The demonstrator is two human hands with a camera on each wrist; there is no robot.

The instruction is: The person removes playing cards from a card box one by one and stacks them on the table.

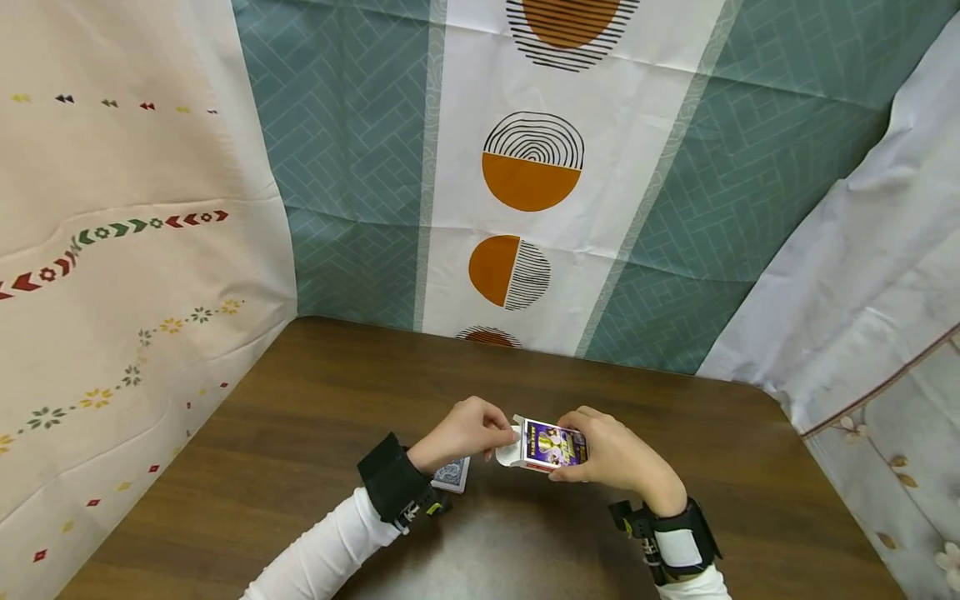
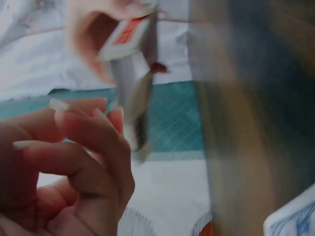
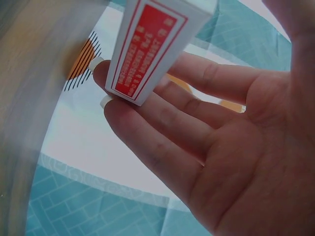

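A small playing-card box (image 1: 553, 445), purple and yellow on its face with white-and-red sides, is held above the table, its end flap (image 1: 510, 454) folded out toward the left. My right hand (image 1: 618, 450) grips the box by its edges, thumb on the near side and fingers on the far side. At the flap, the fingertips of my left hand (image 1: 468, 432) pinch the white card, the other fingers curled. A deck of cards (image 1: 452, 475) with a patterned blue-grey back lies on the table, partly hidden by the left wrist. The box's inside cannot be seen.
The brown wooden table (image 1: 360, 367) lies beneath both hands. A patterned cloth (image 1: 360, 167) hangs along its far edge, with a cream cloth (image 1: 135, 333) on the left and a white one (image 1: 847, 292) on the right. Both wrists wear black straps with cameras.
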